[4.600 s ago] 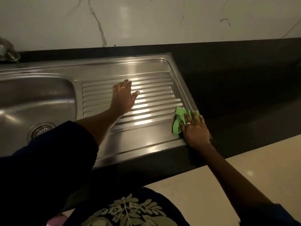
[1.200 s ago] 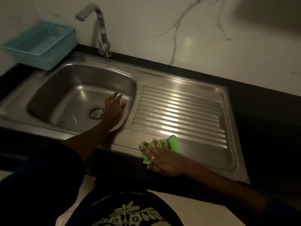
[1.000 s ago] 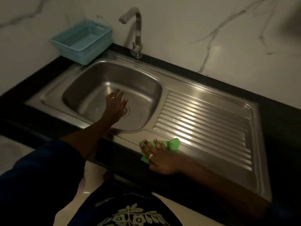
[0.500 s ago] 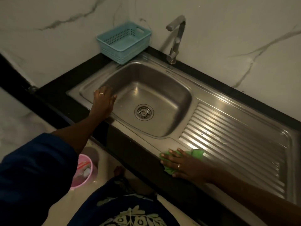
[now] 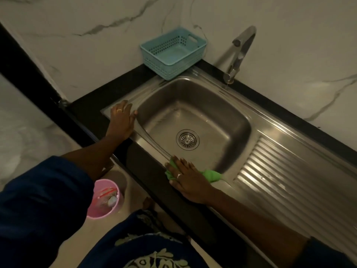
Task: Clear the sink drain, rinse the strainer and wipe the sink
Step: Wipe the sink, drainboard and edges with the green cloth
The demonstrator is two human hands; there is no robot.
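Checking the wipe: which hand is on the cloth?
The right hand, pressed flat on the green cloth at the sink's front rim. The left hand rests bare on the left rim.

Bright green wiping cloth (image 5: 211, 174) on the grey stainless-steel sink (image 5: 228, 113); ridged silver draining board (image 5: 289, 182) right of the sink; perforated turquoise plastic basket (image 5: 173, 53) behind it; white grey-veined marble wall (image 5: 96, 35); black countertop (image 5: 90, 107); pink bucket (image 5: 105, 198) below.

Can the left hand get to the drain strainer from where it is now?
Probably yes: the left hand rests flat on the sink's left rim, and the basin between it and the strainer looks bare.
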